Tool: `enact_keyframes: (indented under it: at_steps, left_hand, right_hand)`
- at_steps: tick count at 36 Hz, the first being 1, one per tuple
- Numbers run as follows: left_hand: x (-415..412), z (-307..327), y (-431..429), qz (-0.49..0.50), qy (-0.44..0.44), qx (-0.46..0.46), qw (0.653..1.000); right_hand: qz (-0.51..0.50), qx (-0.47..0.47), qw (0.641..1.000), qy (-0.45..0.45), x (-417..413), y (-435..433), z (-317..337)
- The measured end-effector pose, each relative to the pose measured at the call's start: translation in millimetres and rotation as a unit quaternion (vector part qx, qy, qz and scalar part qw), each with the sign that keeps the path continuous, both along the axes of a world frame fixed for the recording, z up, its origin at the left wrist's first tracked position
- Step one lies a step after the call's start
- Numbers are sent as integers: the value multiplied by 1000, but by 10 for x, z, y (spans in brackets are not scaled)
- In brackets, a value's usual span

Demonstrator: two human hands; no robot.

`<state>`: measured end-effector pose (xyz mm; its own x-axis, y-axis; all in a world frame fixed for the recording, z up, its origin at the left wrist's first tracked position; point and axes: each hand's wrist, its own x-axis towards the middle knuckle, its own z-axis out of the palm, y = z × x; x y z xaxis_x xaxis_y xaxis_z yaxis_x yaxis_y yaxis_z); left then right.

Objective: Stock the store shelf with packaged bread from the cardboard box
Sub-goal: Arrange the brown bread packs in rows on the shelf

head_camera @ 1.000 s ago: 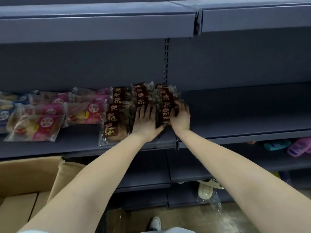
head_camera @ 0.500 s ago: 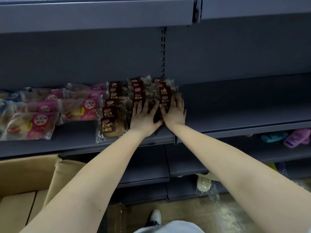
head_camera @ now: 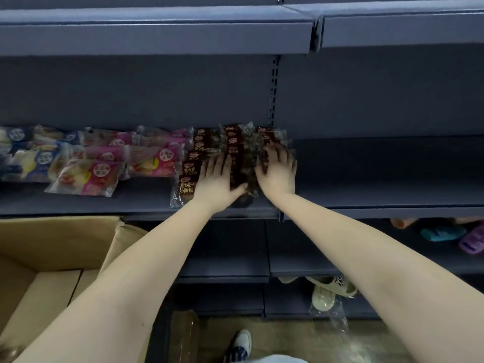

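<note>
Now my left hand (head_camera: 218, 180) and right hand (head_camera: 279, 170) press flat on the bread packs (head_camera: 233, 138); right quit cupping their side, row looks settled.

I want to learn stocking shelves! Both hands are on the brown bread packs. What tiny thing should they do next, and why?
Probably a gentle push to square up the rows. The left hand and right hand lie flat on the brown bread packs, and the wrappers between them look bunched. Reaching into the cardboard box can follow.
</note>
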<state>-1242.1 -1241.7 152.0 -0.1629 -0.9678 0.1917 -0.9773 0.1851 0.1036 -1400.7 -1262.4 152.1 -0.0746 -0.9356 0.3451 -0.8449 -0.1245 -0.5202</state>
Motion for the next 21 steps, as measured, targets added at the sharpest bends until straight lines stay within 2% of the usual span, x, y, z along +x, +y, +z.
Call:
enact_keyframes:
  at_steps: [5,21]
  left_hand:
    - [274,-25,292,33,0,-27,999]
    - [1320,-6,1331,195,-18,-12,981]
  right_hand:
    - [93,-82,992,23,263,177,-42]
    - [314,-67,947,8,1429,823,-33]
